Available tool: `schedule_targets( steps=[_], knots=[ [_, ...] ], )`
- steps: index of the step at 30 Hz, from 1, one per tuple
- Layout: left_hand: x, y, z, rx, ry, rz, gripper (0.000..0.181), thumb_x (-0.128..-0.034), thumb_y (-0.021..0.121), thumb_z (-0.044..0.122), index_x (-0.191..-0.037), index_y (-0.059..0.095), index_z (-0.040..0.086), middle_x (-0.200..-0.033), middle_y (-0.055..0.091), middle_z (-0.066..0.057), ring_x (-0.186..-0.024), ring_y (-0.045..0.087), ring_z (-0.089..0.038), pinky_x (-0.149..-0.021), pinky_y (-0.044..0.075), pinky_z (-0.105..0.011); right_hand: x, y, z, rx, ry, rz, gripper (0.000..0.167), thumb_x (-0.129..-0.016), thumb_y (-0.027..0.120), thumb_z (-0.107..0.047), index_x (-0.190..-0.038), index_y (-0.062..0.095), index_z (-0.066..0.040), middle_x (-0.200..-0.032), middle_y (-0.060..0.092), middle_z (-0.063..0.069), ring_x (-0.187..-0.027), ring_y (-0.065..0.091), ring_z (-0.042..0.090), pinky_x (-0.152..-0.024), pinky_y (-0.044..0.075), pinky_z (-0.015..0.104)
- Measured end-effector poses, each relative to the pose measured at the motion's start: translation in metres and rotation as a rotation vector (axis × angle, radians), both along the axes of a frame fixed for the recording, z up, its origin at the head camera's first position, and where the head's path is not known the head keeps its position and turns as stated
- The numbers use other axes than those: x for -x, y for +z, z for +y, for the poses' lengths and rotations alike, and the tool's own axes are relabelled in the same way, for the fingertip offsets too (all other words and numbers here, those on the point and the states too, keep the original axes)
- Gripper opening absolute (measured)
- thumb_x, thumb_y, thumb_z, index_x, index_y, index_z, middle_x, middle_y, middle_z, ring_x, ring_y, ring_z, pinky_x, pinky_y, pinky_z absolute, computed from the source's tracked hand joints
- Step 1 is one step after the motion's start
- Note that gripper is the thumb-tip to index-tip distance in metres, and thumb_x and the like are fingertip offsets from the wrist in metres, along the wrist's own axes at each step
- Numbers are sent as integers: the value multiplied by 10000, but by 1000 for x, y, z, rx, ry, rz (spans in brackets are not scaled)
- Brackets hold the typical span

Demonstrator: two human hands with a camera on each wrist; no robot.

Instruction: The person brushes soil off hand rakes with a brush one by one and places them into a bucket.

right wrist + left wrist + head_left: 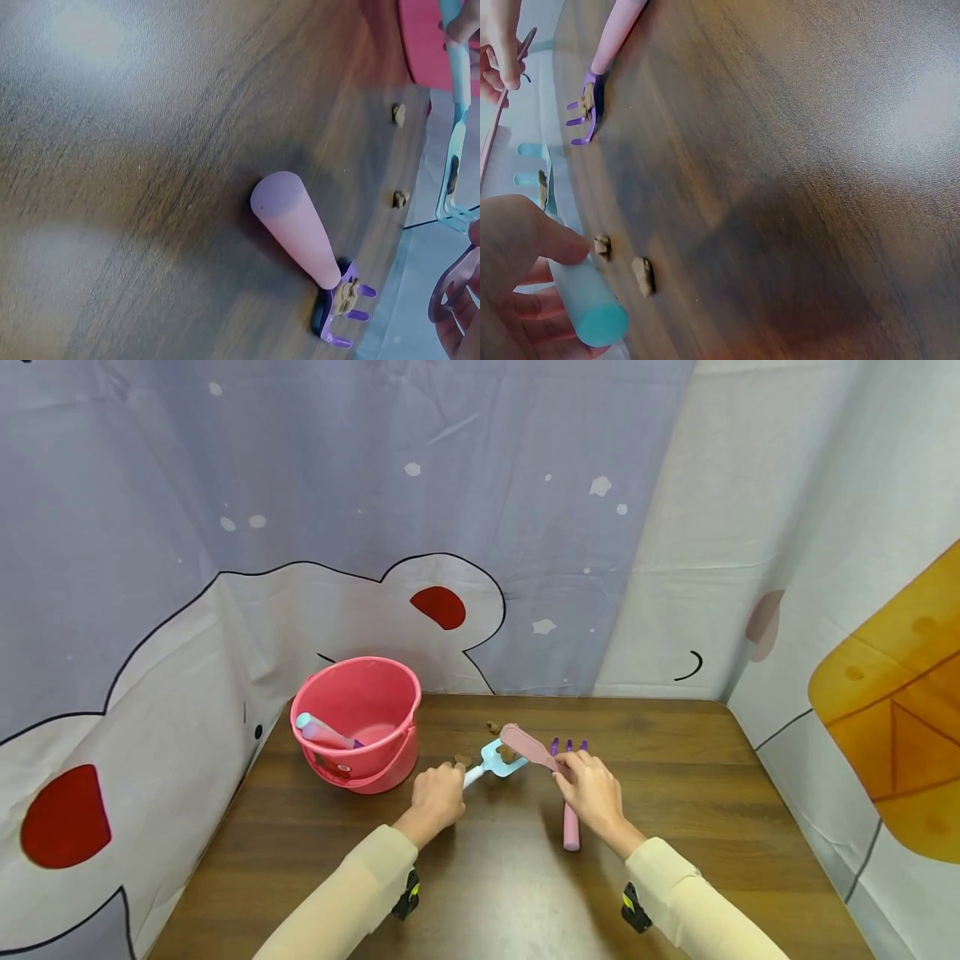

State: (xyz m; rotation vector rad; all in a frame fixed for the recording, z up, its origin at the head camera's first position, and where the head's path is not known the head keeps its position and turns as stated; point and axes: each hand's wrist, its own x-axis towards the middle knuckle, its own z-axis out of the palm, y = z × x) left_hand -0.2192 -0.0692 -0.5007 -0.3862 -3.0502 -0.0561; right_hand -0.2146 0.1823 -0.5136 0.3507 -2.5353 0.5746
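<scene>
two toy tools held close, lower centre of the frame
left hand point(438, 797) grips the blue fork point(491, 761) by its handle, likely so its brown lump point(507, 753) sits level; right hand point(592, 789) pinches the pink spatula point(527, 745), blade across the fork's tines, contact unclear. forearms point(352, 893) slant inward from the lower edge.

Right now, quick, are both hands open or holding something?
Left hand: closed, holding the light-blue fork.
Right hand: closed, pinching the flat pink tool.
</scene>
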Motion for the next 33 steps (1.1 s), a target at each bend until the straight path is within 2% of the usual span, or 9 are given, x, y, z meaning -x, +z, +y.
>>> schedule_targets(
  steps=[12, 19, 25, 33],
  knots=[
    [-4, 7, 5, -24, -17, 35, 287, -665, 723, 177, -908, 601, 83, -696, 550, -41, -573, 575, -238, -445, 406, -353, -5, 4, -14, -5, 31, -30, 252, -705, 772, -149, -935, 676, -184, -844, 637, -31, -713, 577, 167, -567, 479, 361],
    [-7, 9, 11, -32, -41, 49, 236, -687, 701, 175, -868, 579, 84, -690, 539, -31, -557, 567, -221, -435, 407, -345, -7, 2, -21, -41, 54, -26, 240, -709, 767, -178, -931, 679, -209, -837, 621, -49, -714, 575, 159, -549, 470, 337],
    [-8, 11, 14, -51, -39, 52, 200, -706, 686, 171, -831, 553, 89, -681, 528, -34, -551, 560, -235, -440, 405, -354, -6, 0, -21, -58, 67, -7, 233, -709, 769, -172, -922, 679, -195, -821, 613, -40, -708, 573, 164, -558, 470, 339],
    [-9, 12, 15, -51, -42, 47, 212, -711, 689, 180, -862, 569, 92, -702, 540, -36, -551, 560, -227, -440, 411, -352, -4, -2, -16, -85, 59, -18, 232, -700, 775, -178, -913, 684, -183, -831, 625, -24, -722, 582, 186, -587, 480, 355]
  ],
)
